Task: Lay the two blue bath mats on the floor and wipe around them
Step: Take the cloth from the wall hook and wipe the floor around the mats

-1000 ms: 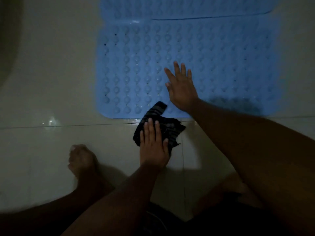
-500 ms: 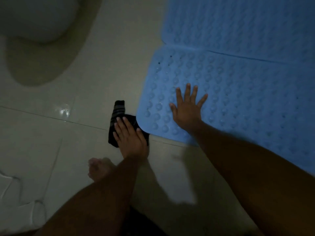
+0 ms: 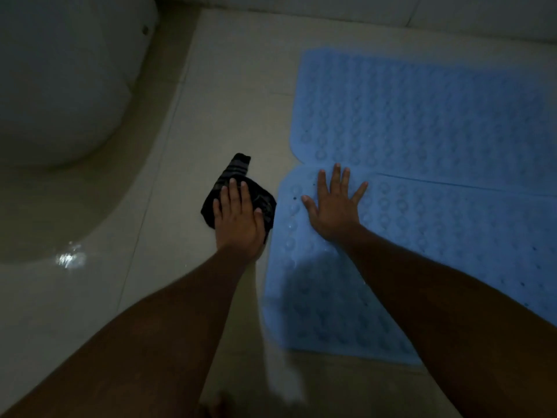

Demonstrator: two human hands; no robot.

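Left hand (image 3: pixel 238 220) flat on cloth (image 3: pixel 262 203); right hand (image 3: pixel 333 206) spread on near mat (image 3: pixel 422 251).
Mats look soft, floppy; cloth limp, best pressed flat.

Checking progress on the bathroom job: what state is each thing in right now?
Near mat: flat on floor.
Far mat: flat, edge touching near mat.
Dark cloth: bunched on tile.
Left hand: flat, pressing cloth.
Right hand: spread on near mat.
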